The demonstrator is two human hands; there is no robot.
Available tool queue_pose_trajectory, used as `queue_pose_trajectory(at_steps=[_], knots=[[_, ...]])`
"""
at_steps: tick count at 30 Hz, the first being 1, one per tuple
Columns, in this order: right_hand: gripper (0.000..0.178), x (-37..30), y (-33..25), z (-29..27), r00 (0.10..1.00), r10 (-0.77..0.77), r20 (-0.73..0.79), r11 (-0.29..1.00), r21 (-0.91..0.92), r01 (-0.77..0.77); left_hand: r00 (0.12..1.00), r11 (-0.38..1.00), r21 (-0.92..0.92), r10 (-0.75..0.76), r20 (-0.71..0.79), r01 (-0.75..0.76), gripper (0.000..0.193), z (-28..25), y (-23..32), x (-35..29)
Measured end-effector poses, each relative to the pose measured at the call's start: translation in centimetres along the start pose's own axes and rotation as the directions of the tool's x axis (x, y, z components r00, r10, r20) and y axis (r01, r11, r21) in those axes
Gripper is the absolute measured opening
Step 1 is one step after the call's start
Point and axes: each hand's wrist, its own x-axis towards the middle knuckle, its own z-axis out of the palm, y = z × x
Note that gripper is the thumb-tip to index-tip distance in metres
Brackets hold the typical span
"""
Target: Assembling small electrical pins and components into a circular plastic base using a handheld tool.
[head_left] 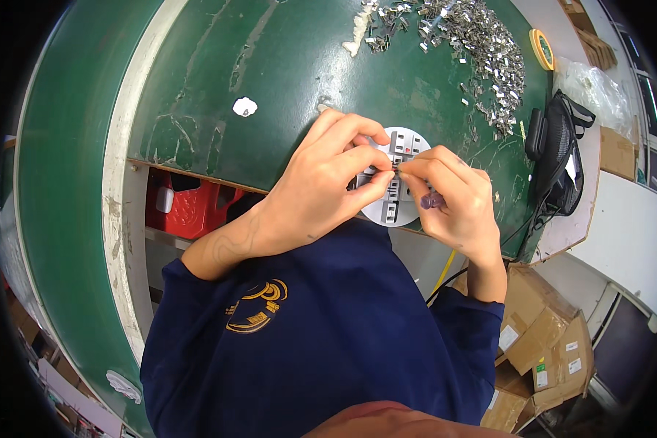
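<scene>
A round light-grey disc (401,218) lies at the table's near edge, with several small rectangular metal and dark parts set on it. My left hand (332,171) reaches over its left side, thumb and forefinger pinched at the middle; what they hold is too small to make out. From the right, my right hand (456,197) meets it, its fingertips pinched on a tiny dark piece right beside the left fingertips. A tool with a dark purple, see-through handle (432,200) is tucked in my right palm; its working end is hidden.
A heap of small metal parts (493,66) spreads over the green table (285,80) at the far right. Beyond it are a tape roll (542,50) and a black bag (564,150). A red stool (186,208) stands under the table, cardboard boxes (540,336) at right.
</scene>
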Motion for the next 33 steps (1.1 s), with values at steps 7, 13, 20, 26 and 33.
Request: queue_pose_trajectory(at_steps=[7,13,20,26,33], knots=[[0.018,0.9,-1.3,-0.3,0.98,0.122,0.158,0.989,-0.107,-0.106,1.0,1.0,0.006,0.009,-0.023,-0.009,0.018,0.2,-0.1,0.0],[0.017,0.9,-0.8,-0.7,0.981,0.11,0.157,0.994,0.009,-0.113,1.0,1.0,-0.014,0.002,-0.019,-0.002,0.019,0.4,-0.2,-0.2],[0.015,0.7,-0.4,-0.2,0.988,0.084,0.132,0.996,0.03,-0.089,1.0,0.999,-0.048,-0.018,-0.004,0.018,0.021,0.3,-0.5,-0.1],[0.025,1.8,-2.9,-0.7,0.951,0.083,0.299,0.969,-0.248,-0.007,0.999,0.997,-0.069,-0.039,0.025,0.041,0.024,0.0,-0.4,-0.1],[0.024,1.8,-2.9,-0.3,0.948,0.045,0.315,0.945,-0.321,0.062,0.999,0.996,-0.068,-0.049,0.023,0.05,0.028,0.1,-0.7,-0.2]])
